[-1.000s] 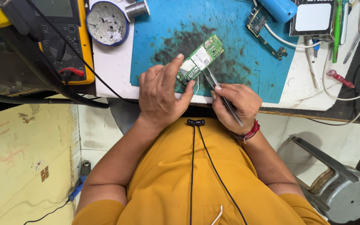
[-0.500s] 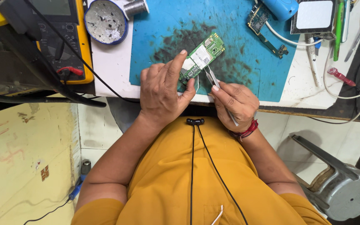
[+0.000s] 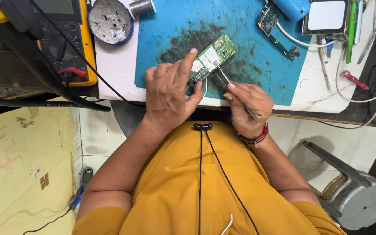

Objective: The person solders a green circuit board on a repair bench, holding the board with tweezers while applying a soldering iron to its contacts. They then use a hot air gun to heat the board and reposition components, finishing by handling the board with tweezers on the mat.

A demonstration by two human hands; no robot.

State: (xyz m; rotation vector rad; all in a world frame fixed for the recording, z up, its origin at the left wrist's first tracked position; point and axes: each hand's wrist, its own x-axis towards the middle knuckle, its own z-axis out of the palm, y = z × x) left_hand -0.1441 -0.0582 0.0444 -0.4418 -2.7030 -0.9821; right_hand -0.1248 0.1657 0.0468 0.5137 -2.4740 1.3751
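1. The left hand (image 3: pixel 168 98) is holding a small green circuit board (image 3: pixel 211 58) above the blue mat (image 3: pixel 244 30), its fingers (image 3: pixel 183 65) closed on the board's lower end, with the index finger lying along one edge and the thumb pressing from below.
2. The right hand (image 3: pixel 248 106) is gripping metal tweezers (image 3: pixel 225 80), its fingers clenched around them, and the tips are meeting the board's lower right edge.
3. The board is tilting, its far end pointing up and to the right, over a dark smudge on the mat.
4. On the table (image 3: pixel 116 69), a round blue-rimmed tin (image 3: pixel 109 21) is sitting left of the mat, beside a yellow multimeter (image 3: pixel 59 39).
5. A second circuit board (image 3: pixel 275 28) is lying at the mat's far right, near a blue cylinder (image 3: pixel 291 8).
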